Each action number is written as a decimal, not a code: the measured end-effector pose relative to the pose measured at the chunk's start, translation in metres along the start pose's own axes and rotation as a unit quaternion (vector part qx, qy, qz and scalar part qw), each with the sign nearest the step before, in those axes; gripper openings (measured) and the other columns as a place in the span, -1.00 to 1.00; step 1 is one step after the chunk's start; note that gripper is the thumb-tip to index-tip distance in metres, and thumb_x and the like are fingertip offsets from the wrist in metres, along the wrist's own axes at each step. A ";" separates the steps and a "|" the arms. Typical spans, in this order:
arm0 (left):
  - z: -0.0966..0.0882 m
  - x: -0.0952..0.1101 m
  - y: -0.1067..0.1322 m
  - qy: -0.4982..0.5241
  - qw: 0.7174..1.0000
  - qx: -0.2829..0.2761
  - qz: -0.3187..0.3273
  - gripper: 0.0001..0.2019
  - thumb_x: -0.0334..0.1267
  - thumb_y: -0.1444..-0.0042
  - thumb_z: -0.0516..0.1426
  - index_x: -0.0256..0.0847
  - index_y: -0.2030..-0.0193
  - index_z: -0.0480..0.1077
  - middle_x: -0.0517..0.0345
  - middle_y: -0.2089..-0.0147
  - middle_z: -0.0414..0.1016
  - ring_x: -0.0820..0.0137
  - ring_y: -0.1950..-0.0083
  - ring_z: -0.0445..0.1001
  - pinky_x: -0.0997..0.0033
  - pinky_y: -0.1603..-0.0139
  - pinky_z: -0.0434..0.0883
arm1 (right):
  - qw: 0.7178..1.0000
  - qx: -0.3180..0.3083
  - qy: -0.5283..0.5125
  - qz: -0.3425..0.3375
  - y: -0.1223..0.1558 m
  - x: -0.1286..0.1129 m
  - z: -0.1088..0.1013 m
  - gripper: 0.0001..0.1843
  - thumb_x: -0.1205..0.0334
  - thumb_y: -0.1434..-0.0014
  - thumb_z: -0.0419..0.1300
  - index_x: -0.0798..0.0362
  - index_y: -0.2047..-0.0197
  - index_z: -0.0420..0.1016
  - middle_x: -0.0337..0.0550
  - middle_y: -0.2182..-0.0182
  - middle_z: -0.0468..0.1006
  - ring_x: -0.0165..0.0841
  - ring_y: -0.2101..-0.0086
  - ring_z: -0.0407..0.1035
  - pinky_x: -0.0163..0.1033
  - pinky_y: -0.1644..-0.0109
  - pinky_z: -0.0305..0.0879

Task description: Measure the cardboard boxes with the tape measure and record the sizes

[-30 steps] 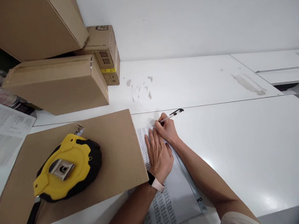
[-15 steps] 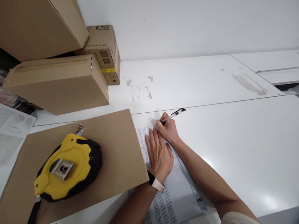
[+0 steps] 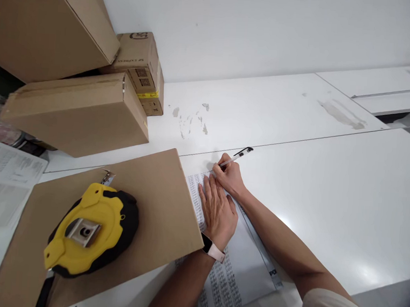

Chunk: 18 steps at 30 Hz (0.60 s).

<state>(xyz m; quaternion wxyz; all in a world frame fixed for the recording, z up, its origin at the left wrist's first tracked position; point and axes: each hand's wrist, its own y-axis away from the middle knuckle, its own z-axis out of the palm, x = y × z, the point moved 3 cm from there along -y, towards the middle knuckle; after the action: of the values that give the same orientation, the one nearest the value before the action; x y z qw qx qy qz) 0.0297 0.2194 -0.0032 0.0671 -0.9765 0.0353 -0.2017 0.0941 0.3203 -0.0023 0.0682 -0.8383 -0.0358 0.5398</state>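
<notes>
My left hand (image 3: 219, 216) lies flat on a printed sheet of paper (image 3: 221, 285), fingers stretched out and a watch (image 3: 213, 248) on its wrist. Close beyond it, my right hand (image 3: 229, 175) is closed around a white-and-black pen (image 3: 239, 154) near the sheet's far edge. The pen's tip is hidden behind the fingers. Under the printed sheet, part of a grey-blue packet (image 3: 273, 275) sticks out on the right. To the left of the left hand, a flat piece of cardboard (image 3: 162, 202) overlaps the paper.
A large yellow-and-black tape measure (image 3: 97, 230) rests on the cardboard. Cardboard boxes (image 3: 84, 117) are stacked at the back left against the white wall. Printed papers (image 3: 6, 181) lie at the far left. The white table (image 3: 329, 190) has a seam and worn patches.
The whole view has shifted very slightly. Both hands, the pen and the paper keep nearly the same places.
</notes>
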 end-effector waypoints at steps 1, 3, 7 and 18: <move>0.000 0.000 0.000 0.002 1.000 0.000 -0.001 -0.41 -0.39 -0.24 -0.06 -0.64 -0.39 0.10 -0.39 -0.46 0.05 -0.05 -0.53 -0.14 -0.20 -0.49 -0.13 | 1.000 0.006 -0.004 -0.001 0.000 0.001 -0.001 -0.80 0.28 -0.06 0.12 -0.04 0.49 0.13 -0.41 0.67 0.20 -0.45 0.60 0.11 -0.29 0.48 0.04; 0.001 0.000 0.000 0.004 1.000 0.000 -0.004 -0.42 -0.38 -0.25 -0.06 -0.63 -0.38 0.13 -0.38 -0.47 0.04 -0.05 -0.53 -0.14 -0.20 -0.50 -0.13 | 0.998 0.054 -0.021 0.000 -0.002 0.003 -0.004 -0.78 0.25 -0.10 0.13 -0.04 0.49 0.13 -0.41 0.66 0.18 -0.45 0.59 0.11 -0.29 0.47 0.05; 0.002 0.000 -0.003 0.009 1.000 -0.001 -0.008 -0.42 -0.36 -0.25 -0.04 -0.66 -0.37 0.14 -0.40 -0.47 0.02 -0.08 -0.52 -0.12 -0.21 -0.49 -0.12 | 0.979 0.182 -0.090 -0.005 -0.009 0.010 -0.017 -0.82 0.07 -0.26 0.11 -0.04 0.30 0.26 -0.33 0.50 0.38 -0.43 0.50 0.26 -0.30 0.40 0.22; 0.007 -0.009 -0.006 0.073 0.993 0.084 0.027 -0.50 -0.45 -0.19 -0.02 -0.64 -0.26 0.26 -0.53 -0.35 0.24 -0.15 -0.46 0.09 -0.32 -0.43 -0.03 | 0.961 -0.036 0.235 -0.140 0.092 0.035 -0.069 -0.59 0.30 -0.31 -0.01 -0.09 -0.17 0.43 -0.10 -0.19 0.47 -0.17 -0.20 0.30 -0.03 -0.21 0.28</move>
<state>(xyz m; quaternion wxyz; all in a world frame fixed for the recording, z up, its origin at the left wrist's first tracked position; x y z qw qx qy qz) 0.0246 0.2273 -0.0119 0.1517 -0.9488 0.0492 -0.2727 0.1702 0.2288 -0.0193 0.1196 -0.9298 -0.1553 0.3114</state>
